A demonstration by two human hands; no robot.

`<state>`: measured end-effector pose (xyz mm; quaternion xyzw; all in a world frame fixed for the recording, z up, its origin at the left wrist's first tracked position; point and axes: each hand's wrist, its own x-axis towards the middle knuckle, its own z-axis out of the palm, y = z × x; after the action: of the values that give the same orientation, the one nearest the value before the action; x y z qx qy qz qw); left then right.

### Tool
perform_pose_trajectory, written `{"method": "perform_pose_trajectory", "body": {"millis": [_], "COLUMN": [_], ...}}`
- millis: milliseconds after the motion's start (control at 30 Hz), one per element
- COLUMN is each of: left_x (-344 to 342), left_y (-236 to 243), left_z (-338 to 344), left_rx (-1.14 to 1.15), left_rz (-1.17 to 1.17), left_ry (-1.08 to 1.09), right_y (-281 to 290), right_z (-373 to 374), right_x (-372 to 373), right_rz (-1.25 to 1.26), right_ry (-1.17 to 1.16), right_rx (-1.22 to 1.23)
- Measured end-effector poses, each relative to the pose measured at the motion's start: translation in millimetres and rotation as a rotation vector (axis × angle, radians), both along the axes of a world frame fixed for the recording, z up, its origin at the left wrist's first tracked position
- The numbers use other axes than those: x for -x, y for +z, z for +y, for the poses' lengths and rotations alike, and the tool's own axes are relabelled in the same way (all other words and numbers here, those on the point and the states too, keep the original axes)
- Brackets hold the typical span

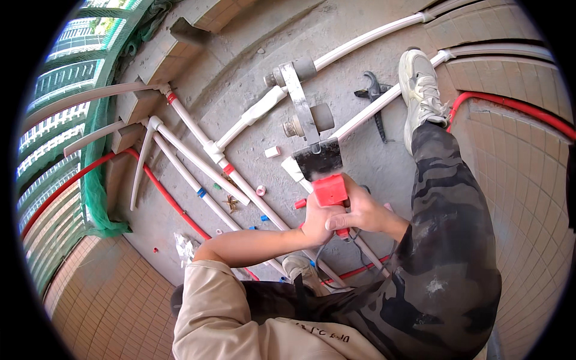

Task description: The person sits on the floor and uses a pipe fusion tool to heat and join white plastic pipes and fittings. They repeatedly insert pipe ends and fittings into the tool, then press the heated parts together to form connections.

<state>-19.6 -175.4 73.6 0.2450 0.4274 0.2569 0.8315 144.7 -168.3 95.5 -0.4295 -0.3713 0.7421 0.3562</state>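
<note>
Both my hands are wrapped round the red handle of a pipe fusion welder [330, 191] in the middle. My left hand [317, 219] grips it from the left. My right hand [367, 211] closes on it from the right, its thumb across the handle. Beyond the handle are a scuffed black guard [318, 159] and a long flat metal heating plate [302, 108], which carries two pairs of round heating heads. The far pair lines up with a white pipe [366, 42] on the right and a white pipe [237, 129] on the left. Contact there I cannot tell.
A black pipe cutter [377, 102] lies near my white shoe [418, 84]. Several white pipes cross the concrete floor, with a red hose [174, 201] at left. Small fittings [272, 152] lie scattered. Green netting [102, 204] hangs by the railing; tiled walls [522, 198] stand on both sides.
</note>
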Motion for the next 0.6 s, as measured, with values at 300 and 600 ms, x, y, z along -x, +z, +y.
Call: {"method": "perform_pose_trajectory", "body": {"millis": [300, 600], "left_x": [46.2, 70.5], "left_y": [-29.9, -64.2], "left_z": [9.9, 104.5], "left_rx": [-1.15, -1.055], "left_rz": [0.212, 0.852], "left_ry": [-0.79, -0.702], "right_y": [23.3, 7.8], "right_z": [-60.2, -147.9], "right_x": [-33.4, -62.8], "right_rz": [-0.288, -0.713], "right_ry": [-0.142, 0.019], "right_rx": [0.322, 0.051]}}
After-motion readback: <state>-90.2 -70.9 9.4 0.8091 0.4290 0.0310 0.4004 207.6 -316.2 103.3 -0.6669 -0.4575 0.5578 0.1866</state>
